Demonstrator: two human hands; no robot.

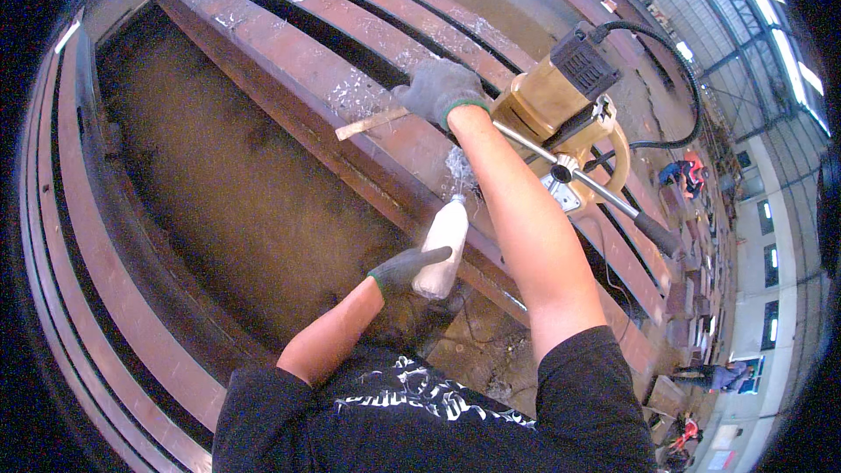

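Observation:
My left hand (401, 270), in a dark grey glove, grips a white plastic bottle (441, 248) with a narrow nozzle. The bottle tilts upward, its tip close to a clump of metal shavings (458, 164) at the beam's near edge. Over the top of a rusty red steel beam (285, 52), my right hand (442, 92) is closed, also gloved in grey. A flat wooden stick (372, 123) juts out from its left side; the gripped end is hidden. Just right of that hand stands a yellow magnetic drill (547, 92), its feed handle (604, 191) crossing behind my right forearm.
More long steel beams (101, 210) lie at the left, past a strip of brown floor (245, 166). Dark gaps separate the beams under the drill. A black cable (696, 92) loops from the drill's motor. Several people, one of them a person (683, 177) bending over, are farther off at right.

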